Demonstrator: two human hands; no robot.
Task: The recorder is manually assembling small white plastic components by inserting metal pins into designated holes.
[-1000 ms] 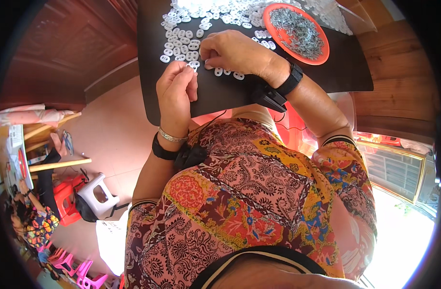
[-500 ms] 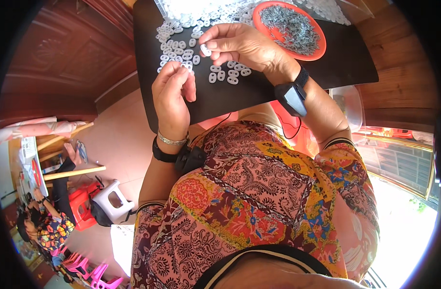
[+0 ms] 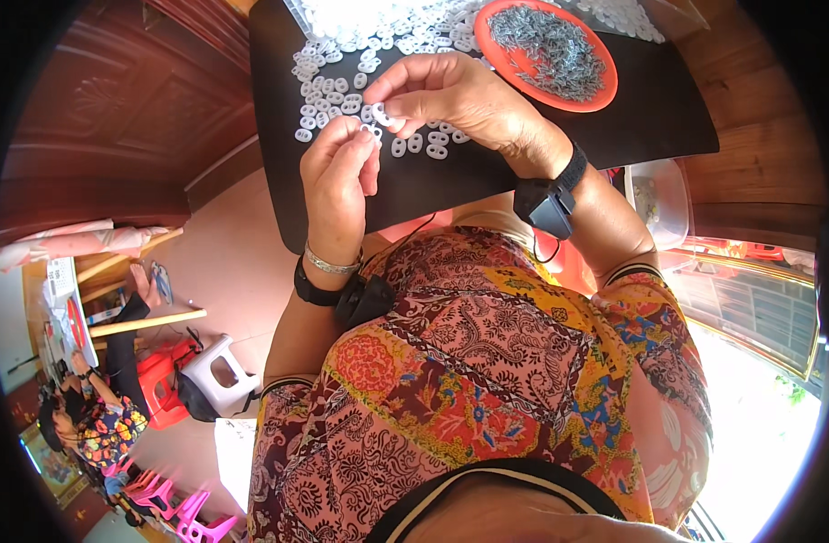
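My left hand (image 3: 340, 176) pinches a small white oval plastic piece with two holes (image 3: 372, 131) between thumb and fingertips. Just above it, my right hand (image 3: 441, 98) grips a second white oval piece (image 3: 382, 114) by thumb and index finger. The two pieces are very close together; whether they touch I cannot tell. Many like pieces (image 3: 331, 98) lie loose on the black tabletop (image 3: 414, 195) to the left of and beyond my hands. A few more (image 3: 437, 145) rest beneath my right hand.
An orange-red round plate (image 3: 611, 81) heaped with small grey metal pins (image 3: 559, 59) stands at the far right of the table. A big pile of white pieces (image 3: 369, 18) sits at the back. Left on the floor are a white stool (image 3: 217, 376) and another person (image 3: 107, 425).
My left hand has moved right and my right hand slightly left and down, so the two held pieces have come together. Both hands keep their pinch.
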